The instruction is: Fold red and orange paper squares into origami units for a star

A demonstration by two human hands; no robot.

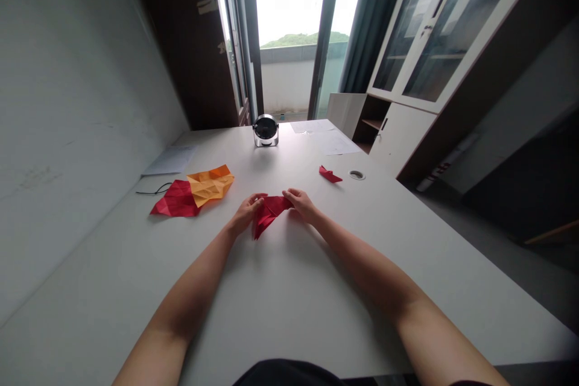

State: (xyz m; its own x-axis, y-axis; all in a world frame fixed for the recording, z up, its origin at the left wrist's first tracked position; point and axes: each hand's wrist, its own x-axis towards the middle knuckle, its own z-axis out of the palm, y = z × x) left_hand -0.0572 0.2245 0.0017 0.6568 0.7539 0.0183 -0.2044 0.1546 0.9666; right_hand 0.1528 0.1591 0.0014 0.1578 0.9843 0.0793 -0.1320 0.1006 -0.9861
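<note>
A partly folded piece of red paper (270, 208) is held between my two hands just over the white table (289, 289). My left hand (246, 210) pinches its left edge, thumb and fingers closed on it. At the paper's right corner, my right hand (300, 202) grips with thumb and fingers. One folded point of the paper hangs down toward me, and creases run across its face. Farther off to the right lies a small folded red paper boat (330, 174).
To the left lie a creased red sheet (176, 200) and a creased orange sheet (211, 184), with a black cord (154, 192) behind. A round black device on a stand (266, 130) is at the back. White papers (335, 142) and a cable hole (357, 175) are at the right.
</note>
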